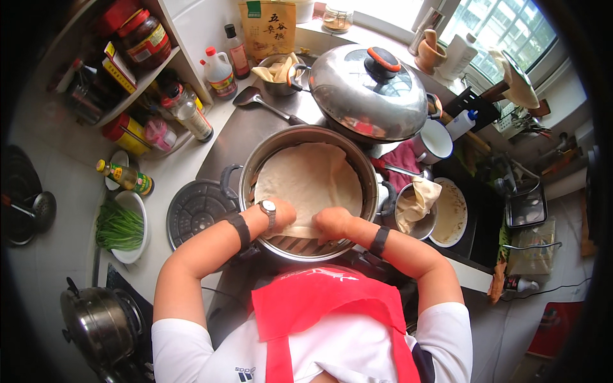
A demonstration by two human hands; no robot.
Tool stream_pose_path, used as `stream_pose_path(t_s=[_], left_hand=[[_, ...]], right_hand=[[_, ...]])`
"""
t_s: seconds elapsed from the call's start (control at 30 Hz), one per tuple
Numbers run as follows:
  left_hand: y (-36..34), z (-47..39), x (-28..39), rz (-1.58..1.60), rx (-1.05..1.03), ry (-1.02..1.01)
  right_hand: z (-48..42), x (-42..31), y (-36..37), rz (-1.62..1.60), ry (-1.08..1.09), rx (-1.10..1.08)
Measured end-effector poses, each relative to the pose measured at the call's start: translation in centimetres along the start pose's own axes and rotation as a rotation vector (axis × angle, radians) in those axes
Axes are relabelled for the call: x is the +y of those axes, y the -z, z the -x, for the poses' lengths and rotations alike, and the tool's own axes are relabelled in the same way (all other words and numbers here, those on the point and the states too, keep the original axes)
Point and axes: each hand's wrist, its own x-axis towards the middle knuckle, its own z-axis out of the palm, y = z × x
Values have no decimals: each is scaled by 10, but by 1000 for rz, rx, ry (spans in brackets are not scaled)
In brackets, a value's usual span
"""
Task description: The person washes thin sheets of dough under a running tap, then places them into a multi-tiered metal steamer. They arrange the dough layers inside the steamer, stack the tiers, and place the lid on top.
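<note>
A wide metal steamer pot (248,165) stands in front of me, with dark slats (292,244) showing at its near side. Over the slats lies a thin, round cream-coloured sheet (306,177), which looks like steamer cloth. It has a fold running down its right part. My left hand (285,215), with a wristwatch above it, grips the sheet's near edge inside the pot. To its right, my right hand (331,223) grips the same edge with curled fingers. Most of my fingertips are hidden by the hands themselves.
A lidded wok (368,95) sits behind the pot, with a spatula (268,105) to its left. At right are a metal bowl (424,225) with a crumpled cream sheet and a white dish (450,210). A perforated black plate (198,215) and a bowl of green stalks (119,225) lie left.
</note>
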Motion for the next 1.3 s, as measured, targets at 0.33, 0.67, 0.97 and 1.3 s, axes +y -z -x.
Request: stream_pose_path(t_s=[0.33,0.67,0.97,1.3], left_hand=[[18,3,-21,1,78,220],[-3,-8,-29,-80,94,504],[7,-10,-33,-130,-17,484],[66,80,-8,1107,897,147]], right_hand=[[19,-17,7,-363,405,-71],[16,38,-6,185,-307,460],[17,41,5,178,-493,293],[75,-1,59,-664,48,607]])
